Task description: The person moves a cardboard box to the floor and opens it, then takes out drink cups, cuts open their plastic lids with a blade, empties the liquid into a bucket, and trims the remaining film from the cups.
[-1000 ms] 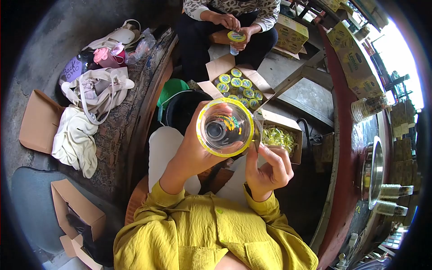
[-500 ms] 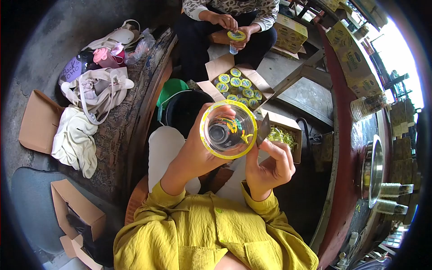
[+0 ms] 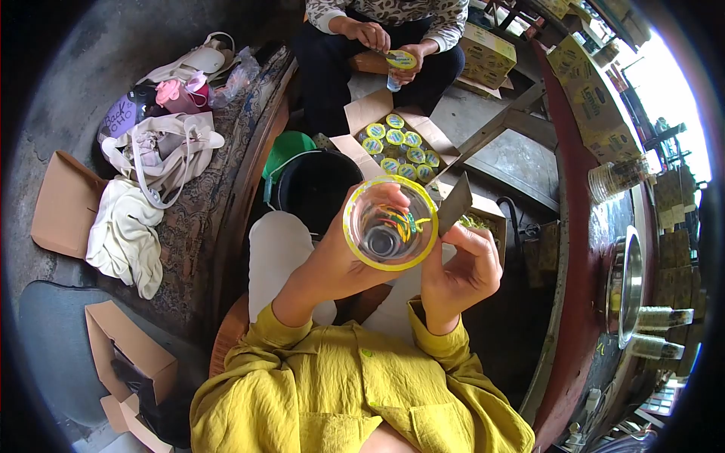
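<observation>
My left hand [image 3: 332, 260] is wrapped round a clear plastic cup [image 3: 381, 241] with printed green and yellow marks on its wall. The cup's mouth faces me, and a yellow ring of lid film runs along its rim. Pinched between the thumb and fingers of my right hand [image 3: 464, 273] is a thin flat metal blade [image 3: 455, 202]. The blade stands close beside the right side of the rim; whether it touches the rim I cannot tell.
Opposite, a person's hands [image 3: 400, 57] hold a yellow-lidded cup. An open carton [image 3: 362, 113] of lidded cups lies between us, near a black bucket [image 3: 313, 185] and a box of yellow scraps [image 3: 476, 221]. Right, a bench carries a metal basin [image 3: 630, 287] and stacked cups [image 3: 615, 180].
The cup has shifted slightly right and down and its tilt has changed. The blade now shows more of its flat side. The other person's hands have moved a little.
</observation>
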Demonstrator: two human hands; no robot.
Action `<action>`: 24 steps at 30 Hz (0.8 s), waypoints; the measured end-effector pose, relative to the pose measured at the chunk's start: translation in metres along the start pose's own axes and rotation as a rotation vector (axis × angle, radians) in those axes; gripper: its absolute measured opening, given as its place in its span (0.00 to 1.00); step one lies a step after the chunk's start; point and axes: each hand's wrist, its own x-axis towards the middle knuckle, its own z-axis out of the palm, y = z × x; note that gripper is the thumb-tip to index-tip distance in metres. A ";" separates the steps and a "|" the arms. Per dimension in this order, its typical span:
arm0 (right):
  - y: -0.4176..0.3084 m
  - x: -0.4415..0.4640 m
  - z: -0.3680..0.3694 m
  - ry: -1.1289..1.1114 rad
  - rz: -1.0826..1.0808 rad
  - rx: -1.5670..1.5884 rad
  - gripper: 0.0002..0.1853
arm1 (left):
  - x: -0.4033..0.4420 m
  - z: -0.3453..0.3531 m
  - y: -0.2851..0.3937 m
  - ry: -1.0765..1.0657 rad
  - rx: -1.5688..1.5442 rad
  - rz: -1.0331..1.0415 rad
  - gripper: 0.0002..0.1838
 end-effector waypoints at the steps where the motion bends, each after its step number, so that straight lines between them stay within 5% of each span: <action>1: 0.000 0.000 0.000 0.000 0.011 0.008 0.12 | 0.001 -0.001 -0.001 -0.015 0.016 0.034 0.38; 24: -0.006 -0.004 -0.001 -0.044 -0.038 -0.091 0.12 | 0.005 -0.002 -0.008 0.018 -0.021 0.199 0.41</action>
